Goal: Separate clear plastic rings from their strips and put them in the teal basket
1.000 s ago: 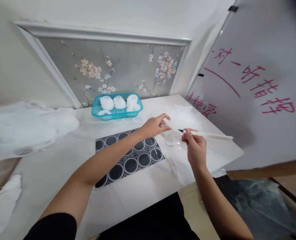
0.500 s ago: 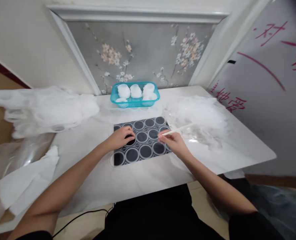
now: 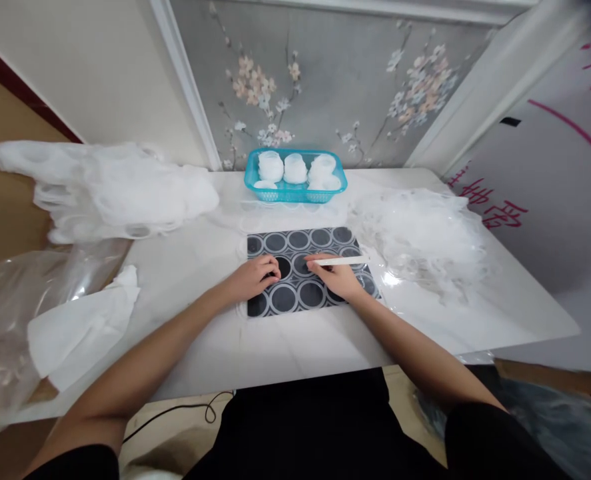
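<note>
A dark sheet (image 3: 311, 294) printed with rows of circles in pale rings lies on the table in front of me. My left hand (image 3: 256, 276) rests over its left part, fingers curled together beside one circle that looks blacker than the others. Whatever those fingertips may hold is too small to make out. Over the right part of the sheet, my right hand (image 3: 338, 275) grips a slim white pen-shaped tool (image 3: 348, 261). Its shaft slants out to the right, while its tip is hidden by the fingers.
Behind the sheet stands a blue basket (image 3: 295, 195) with stacks of white round pieces. A heap of translucent white ringed scraps (image 3: 420, 233) lies right, and another white pile (image 3: 140, 197) left. White cloth or paper (image 3: 85, 327) and clear plastic (image 3: 5, 320) lie near left.
Both hands came from the scraps on the right back over the dark sheet. The right hand keeps the white tool, now with its shaft across the hand. The view has turned left.
</note>
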`<state>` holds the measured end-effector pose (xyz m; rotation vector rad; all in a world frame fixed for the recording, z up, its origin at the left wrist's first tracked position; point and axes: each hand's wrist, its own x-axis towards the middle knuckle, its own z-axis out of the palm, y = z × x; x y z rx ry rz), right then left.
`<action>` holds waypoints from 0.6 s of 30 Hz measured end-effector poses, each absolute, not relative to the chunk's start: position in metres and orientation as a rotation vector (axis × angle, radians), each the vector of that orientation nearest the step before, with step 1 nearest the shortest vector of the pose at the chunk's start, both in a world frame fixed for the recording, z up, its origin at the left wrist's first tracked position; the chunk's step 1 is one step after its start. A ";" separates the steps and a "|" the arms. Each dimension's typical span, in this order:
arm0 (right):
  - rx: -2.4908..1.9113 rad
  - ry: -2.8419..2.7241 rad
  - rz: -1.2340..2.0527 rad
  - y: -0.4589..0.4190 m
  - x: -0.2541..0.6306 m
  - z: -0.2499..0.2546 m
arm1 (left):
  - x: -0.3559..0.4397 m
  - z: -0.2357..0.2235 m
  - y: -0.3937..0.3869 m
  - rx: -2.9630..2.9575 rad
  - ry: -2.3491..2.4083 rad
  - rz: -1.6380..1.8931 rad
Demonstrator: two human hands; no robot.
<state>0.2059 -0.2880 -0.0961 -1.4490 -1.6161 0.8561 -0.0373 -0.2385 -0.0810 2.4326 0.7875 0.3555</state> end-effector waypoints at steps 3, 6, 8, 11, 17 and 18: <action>-1.421 -1.703 0.833 -0.289 0.207 -0.094 | -0.036 -0.081 -0.239 2.429 0.800 0.345; -1.393 -1.748 0.822 -0.289 0.209 -0.093 | -0.034 -0.080 -0.239 2.436 0.814 0.346; -1.378 -1.746 0.815 -0.289 0.210 -0.094 | -0.033 -0.080 -0.238 2.439 0.825 0.349; -1.347 -1.743 0.811 -0.289 0.211 -0.096 | -0.032 -0.080 -0.238 2.441 0.836 0.352; -1.305 -1.734 0.832 -0.290 0.212 -0.098 | -0.030 -0.082 -0.235 2.436 0.851 0.382; -1.305 -1.736 0.835 -0.290 0.212 -0.098 | -0.030 -0.083 -0.235 2.432 0.857 0.387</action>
